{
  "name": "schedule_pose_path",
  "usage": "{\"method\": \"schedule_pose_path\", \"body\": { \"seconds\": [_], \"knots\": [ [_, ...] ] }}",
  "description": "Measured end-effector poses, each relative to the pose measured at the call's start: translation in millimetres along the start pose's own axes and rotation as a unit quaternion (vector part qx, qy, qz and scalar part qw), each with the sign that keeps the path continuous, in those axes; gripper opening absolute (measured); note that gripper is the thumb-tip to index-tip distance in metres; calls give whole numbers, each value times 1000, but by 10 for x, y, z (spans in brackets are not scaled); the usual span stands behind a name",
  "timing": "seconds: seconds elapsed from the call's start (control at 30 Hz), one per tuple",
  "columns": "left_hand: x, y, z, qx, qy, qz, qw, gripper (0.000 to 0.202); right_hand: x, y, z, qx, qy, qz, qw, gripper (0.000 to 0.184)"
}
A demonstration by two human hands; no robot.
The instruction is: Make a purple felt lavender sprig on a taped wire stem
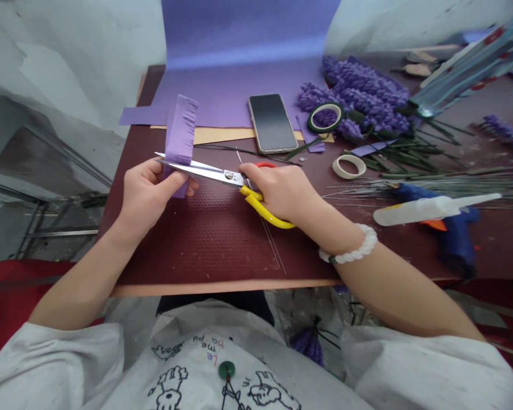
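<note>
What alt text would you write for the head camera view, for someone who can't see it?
A person's right hand holds scissors at a fringed purple paper strip pinched in the left hand. Beyond, on a dark red table, lie a phone and purple flowers.

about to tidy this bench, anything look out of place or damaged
One purple bunch sits below the tabletop, apart from the flowers heaped on it. A white bottle lies on its side. Slits in the purple strip look cut, not torn.
</note>
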State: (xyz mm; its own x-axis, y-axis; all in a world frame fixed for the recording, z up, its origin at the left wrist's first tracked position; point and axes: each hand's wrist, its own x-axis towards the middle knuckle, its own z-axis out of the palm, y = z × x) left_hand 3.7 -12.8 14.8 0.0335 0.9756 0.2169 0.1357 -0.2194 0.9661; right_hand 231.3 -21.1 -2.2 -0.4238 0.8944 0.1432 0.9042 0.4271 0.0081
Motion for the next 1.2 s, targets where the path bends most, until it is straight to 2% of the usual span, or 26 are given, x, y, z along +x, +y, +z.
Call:
{"method": "schedule_pose_path", "body": {
  "seconds": [0.2, 0.33, 0.57, 0.8, 1.07, 1.2],
  "knots": [
    [5, -27, -34, 3, -18, 20, 1000, 7, -19, 2, -9, 31, 5, 5, 1000, 46],
    [27, -49, -59, 6, 1, 23, 1000, 9, -42, 0, -12, 93, 28, -15, 995, 46],
    [54, -43, -72, -33, -3, 86, 996, 11, -35, -5, -6, 125, 34, -36, 991, 50],
    [18, -33, -52, -15, -12, 55, 998, 10, -55, -24, -45, 105, 14, -6, 994, 51],
    [25, -34, -37, -39, -26, 61, 997, 7, -54, -39, -55, 79, 9, 3, 997, 50],
    [16, -37, -25, -32, -12, 57, 998, 7, -43, -35, -49, 70, 9, 4, 998, 50]
  ]
}}
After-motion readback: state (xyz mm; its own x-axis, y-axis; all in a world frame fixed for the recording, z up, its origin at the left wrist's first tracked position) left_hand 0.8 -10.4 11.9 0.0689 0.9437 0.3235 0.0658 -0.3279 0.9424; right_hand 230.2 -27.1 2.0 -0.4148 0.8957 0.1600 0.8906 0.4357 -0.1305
